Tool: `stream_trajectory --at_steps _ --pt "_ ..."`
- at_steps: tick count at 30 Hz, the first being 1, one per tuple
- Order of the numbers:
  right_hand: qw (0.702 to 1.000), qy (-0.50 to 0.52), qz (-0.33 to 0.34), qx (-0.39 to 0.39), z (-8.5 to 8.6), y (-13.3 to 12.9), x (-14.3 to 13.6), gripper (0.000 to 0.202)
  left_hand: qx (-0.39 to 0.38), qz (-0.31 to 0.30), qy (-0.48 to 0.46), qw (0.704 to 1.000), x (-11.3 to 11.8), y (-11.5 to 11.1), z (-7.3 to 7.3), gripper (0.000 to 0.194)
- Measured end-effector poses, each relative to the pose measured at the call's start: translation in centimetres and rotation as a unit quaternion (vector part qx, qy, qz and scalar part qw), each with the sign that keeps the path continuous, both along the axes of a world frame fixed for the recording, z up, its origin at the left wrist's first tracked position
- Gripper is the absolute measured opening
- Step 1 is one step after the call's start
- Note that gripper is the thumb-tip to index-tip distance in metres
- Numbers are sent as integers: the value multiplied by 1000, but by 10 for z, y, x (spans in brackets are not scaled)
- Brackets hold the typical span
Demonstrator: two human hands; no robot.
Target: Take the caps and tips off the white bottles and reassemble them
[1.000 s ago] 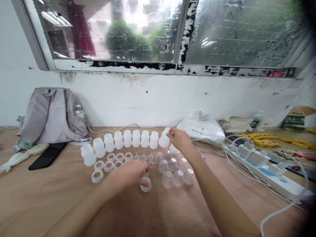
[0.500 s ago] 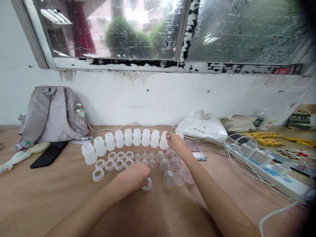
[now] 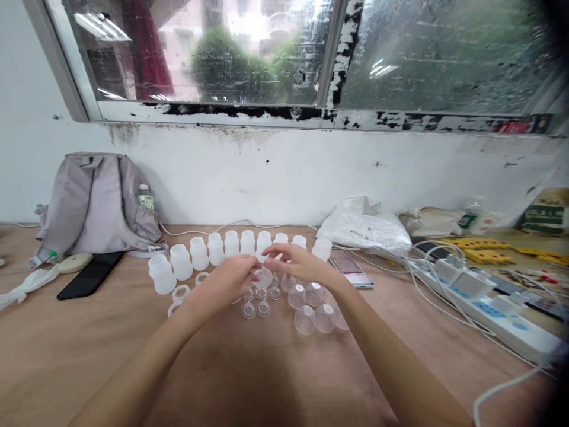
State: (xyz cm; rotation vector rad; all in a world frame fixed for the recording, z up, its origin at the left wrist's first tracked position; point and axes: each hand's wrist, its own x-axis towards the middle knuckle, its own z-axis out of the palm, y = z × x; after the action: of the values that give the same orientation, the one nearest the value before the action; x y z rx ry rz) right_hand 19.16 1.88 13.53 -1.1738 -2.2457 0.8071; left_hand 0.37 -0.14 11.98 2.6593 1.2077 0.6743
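Observation:
Over the middle of the table, my left hand is closed, thumb and fingers pinched at the edge of a clear round piece. Whether this is a ring or a dome is blurred. My right hand hovers just right of it, fingers apart and curved toward the piece. Below the hands stand several clear bottle nipples. Clear dome caps are grouped to the right. White rings lie at left, partly hidden behind my left hand. A curved row of frosted white bottles stands behind.
A grey backpack and a black phone are at left. On the right are a second phone, a plastic bag and a power strip with loose white cables.
My right hand has left the rightmost bottles and come left toward my other hand. My left hand has lifted away from the table front, uncovering front nipples. One more bottle shows at the right end.

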Motion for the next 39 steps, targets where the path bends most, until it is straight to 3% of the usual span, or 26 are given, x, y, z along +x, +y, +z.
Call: stream_trajectory --at_steps 2,8,12,18,21,25,30,39 --pt "998 -4 53 -31 1 -9 -7 37 5 18 -45 999 -4 2 6 19" --pt "999 22 34 22 0 -13 -10 26 -16 34 -130 991 -4 2 10 14" --pt "999 10 46 23 3 -11 -5 29 -37 35 -164 985 -2 2 9 15" --pt "999 -5 26 40 4 -2 13 39 -117 -24 -226 967 -5 6 9 21" --pt "996 -18 -61 65 6 5 26 37 -101 -30 -181 978 3 6 -1 23" --pt "984 -31 -143 98 7 11 37 36 -35 -72 -31 996 25 1 -29 21" --pt "982 -33 -152 111 6 11 38 37 10 -97 95 991 44 -4 -59 28" --pt "981 -49 -135 132 5 11 33 40 34 -80 149 985 46 -2 -72 22"
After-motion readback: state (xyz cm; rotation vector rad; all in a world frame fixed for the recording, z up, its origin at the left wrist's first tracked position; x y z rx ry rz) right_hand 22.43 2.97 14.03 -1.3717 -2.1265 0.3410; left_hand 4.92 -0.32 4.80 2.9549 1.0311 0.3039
